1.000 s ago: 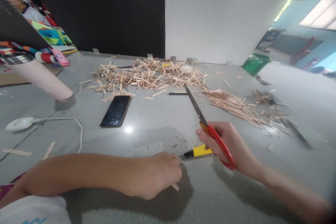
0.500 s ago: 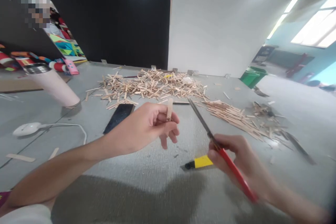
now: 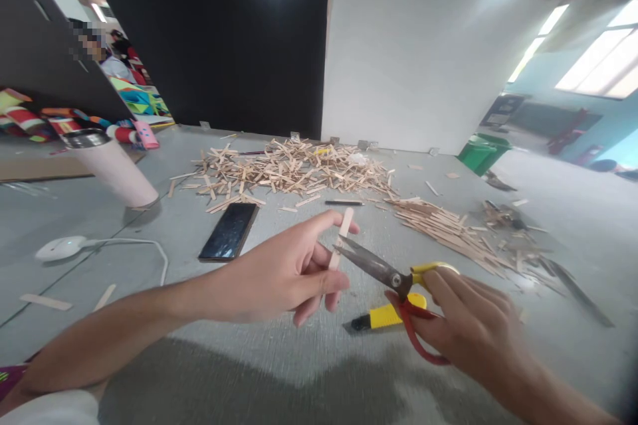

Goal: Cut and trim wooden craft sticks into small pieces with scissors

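Observation:
My left hand (image 3: 304, 272) is closed on a wooden craft stick (image 3: 345, 226), which stands up between its fingers with a rounded top end. My right hand (image 3: 468, 319) grips a pair of scissors (image 3: 379, 269) by its red and yellow handles. The scissor blades are slightly parted, and their tips reach the stick just above my left thumb. Beneath the scissors, a yellow utility knife (image 3: 386, 315) lies on the grey table (image 3: 239, 372), partly covered by the handles.
Loose craft sticks (image 3: 284, 169) form a heap at the back, with a flatter pile (image 3: 443, 229) on the right. A phone (image 3: 229, 232), a pink tumbler (image 3: 117, 172) and a white corded device (image 3: 62, 248) lie left. A metal blade (image 3: 578, 289) rests far right.
The scissors have swung from pointing up and away to pointing left, and their tips have come to the stick. The blades have parted. My left hand is slightly lower and further right.

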`<state>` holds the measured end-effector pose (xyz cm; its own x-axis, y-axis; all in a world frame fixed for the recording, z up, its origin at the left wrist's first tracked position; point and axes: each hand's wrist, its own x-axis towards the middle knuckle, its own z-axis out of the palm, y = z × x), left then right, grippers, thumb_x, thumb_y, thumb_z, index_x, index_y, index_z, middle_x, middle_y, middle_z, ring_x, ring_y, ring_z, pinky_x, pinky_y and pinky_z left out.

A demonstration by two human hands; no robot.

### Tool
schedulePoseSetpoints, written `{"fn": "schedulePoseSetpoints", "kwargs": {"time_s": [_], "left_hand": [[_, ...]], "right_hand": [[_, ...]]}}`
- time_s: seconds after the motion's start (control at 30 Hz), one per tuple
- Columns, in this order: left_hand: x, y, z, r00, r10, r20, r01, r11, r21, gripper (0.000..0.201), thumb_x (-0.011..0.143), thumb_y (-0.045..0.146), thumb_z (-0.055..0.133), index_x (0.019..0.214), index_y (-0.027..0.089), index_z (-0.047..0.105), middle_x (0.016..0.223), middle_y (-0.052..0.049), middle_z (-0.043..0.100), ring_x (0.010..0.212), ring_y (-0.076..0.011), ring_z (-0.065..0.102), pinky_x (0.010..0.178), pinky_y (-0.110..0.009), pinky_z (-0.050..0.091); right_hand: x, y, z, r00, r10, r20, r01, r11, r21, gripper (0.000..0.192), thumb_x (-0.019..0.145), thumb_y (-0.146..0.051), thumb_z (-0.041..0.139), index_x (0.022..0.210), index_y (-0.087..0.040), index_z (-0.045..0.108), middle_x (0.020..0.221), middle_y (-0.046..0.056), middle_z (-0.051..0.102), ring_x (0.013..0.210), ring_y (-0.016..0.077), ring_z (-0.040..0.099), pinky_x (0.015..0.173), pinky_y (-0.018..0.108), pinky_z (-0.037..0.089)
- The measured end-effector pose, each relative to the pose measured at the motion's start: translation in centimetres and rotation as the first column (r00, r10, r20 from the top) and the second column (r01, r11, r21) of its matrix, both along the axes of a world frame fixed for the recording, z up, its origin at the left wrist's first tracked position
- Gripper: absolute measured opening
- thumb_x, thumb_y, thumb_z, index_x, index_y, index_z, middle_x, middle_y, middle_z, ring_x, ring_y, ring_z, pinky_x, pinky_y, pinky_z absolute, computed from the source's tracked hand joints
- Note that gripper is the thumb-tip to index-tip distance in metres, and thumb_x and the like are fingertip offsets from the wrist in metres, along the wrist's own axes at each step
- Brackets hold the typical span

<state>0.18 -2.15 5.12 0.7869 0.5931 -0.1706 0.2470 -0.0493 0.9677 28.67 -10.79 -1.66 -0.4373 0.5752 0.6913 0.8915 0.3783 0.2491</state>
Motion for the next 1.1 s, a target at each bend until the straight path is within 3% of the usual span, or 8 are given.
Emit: {"fn": "schedulePoseSetpoints", "kwargs": {"time_s": [0.23,0.33,0.4,0.47,0.53,0.63,0.9,1.1], "left_hand": [[0.0,1.0,-0.1,0.999,-0.037,-0.018,0.037,0.999,-0.021,0.059,0.107,0.038,0.067,0.156,0.026,0.037,0.079,0.003,0.072,0.047,-0.0067,0.052,0.045,-0.017,0.039],[0.4,2.7,-1.1,0.998,-0.064,-0.01,0.063,0.994,-0.084,0.06,0.106,0.042,0.069,0.155,0.023,0.04,0.076,0.003,0.072,0.044,-0.0063,0.047,0.043,-0.017,0.035],[1.1,4.5,-2.6,0.998,-0.059,0.005,0.059,0.987,-0.152,0.056,0.102,0.042,0.074,0.147,0.02,0.049,0.073,0.003,0.07,0.043,-0.0055,0.042,0.042,-0.017,0.028],[2.0,6.6,-4.6,1.0,-0.025,0.01,0.027,0.97,-0.242,0.037,0.099,0.039,0.078,0.124,0.016,0.063,0.073,0.001,0.069,0.043,-0.0033,0.039,0.043,-0.018,0.022],[3.0,8.5,-6.8,1.0,-0.02,-0.004,0.018,0.965,-0.263,0.031,0.095,0.039,0.081,0.097,0.012,0.067,0.07,-0.001,0.066,0.043,-0.0018,0.036,0.043,-0.02,0.018],[3.9,10.4,-9.0,1.0,-0.01,-0.01,0.007,0.961,-0.277,0.034,0.089,0.039,0.086,0.086,0.013,0.064,0.069,-0.001,0.065,0.044,-0.0021,0.037,0.044,-0.021,0.019],[3.5,9.6,-8.3,0.996,0.084,-0.009,-0.084,0.956,-0.282,0.027,0.091,0.032,0.083,0.097,0.013,0.065,0.068,0.0,0.068,0.043,-0.0023,0.037,0.045,-0.021,0.017],[3.7,7.7,-7.6,0.982,0.19,0.019,-0.179,0.951,-0.252,0.033,0.098,0.042,0.076,0.109,0.013,0.064,0.083,-0.006,0.074,0.054,-0.0075,0.057,0.046,-0.02,0.032]], "right_hand": [[0.7,-0.2,-1.5,0.987,-0.081,0.137,0.086,0.996,-0.033,0.036,0.11,-0.038,0.054,0.08,-0.021,0.064,0.066,-0.001,0.062,0.052,0.0183,0.059,0.057,0.036,0.036],[0.3,0.1,-2.2,0.98,-0.126,0.152,0.153,0.971,-0.183,0.041,0.111,-0.044,0.05,0.084,-0.019,0.069,0.069,0.003,0.069,0.051,0.0205,0.063,0.057,0.037,0.035],[-0.2,0.9,-2.4,0.965,-0.205,0.164,0.257,0.869,-0.422,0.04,0.11,-0.044,0.052,0.09,-0.016,0.074,0.076,0.009,0.076,0.057,0.0239,0.069,0.056,0.037,0.031],[-0.8,2.0,-2.6,0.943,-0.278,0.182,0.329,0.716,-0.615,0.037,0.109,-0.042,0.055,0.093,-0.016,0.077,0.082,0.012,0.081,0.065,0.0265,0.074,0.056,0.036,0.027],[-1.1,3.1,-2.9,0.93,-0.32,0.181,0.356,0.655,-0.667,0.039,0.108,-0.039,0.056,0.084,-0.017,0.077,0.075,0.012,0.08,0.061,0.0252,0.074,0.055,0.035,0.024],[-1.3,4.5,-3.5,0.917,-0.361,0.172,0.372,0.611,-0.698,0.043,0.108,-0.038,0.057,0.078,-0.017,0.079,0.071,0.013,0.08,0.058,0.0235,0.074,0.054,0.034,0.023],[-1.7,4.4,-3.7,0.913,-0.379,0.153,0.361,0.573,-0.736,0.035,0.108,-0.033,0.059,0.087,-0.015,0.08,0.075,0.013,0.08,0.063,0.0241,0.077,0.052,0.033,0.027],[-1.5,3.9,-3.3,0.907,-0.403,0.122,0.37,0.626,-0.686,0.049,0.114,-0.044,0.049,0.086,-0.015,0.078,0.079,0.016,0.083,0.067,0.0278,0.08,0.055,0.034,0.03]]}}
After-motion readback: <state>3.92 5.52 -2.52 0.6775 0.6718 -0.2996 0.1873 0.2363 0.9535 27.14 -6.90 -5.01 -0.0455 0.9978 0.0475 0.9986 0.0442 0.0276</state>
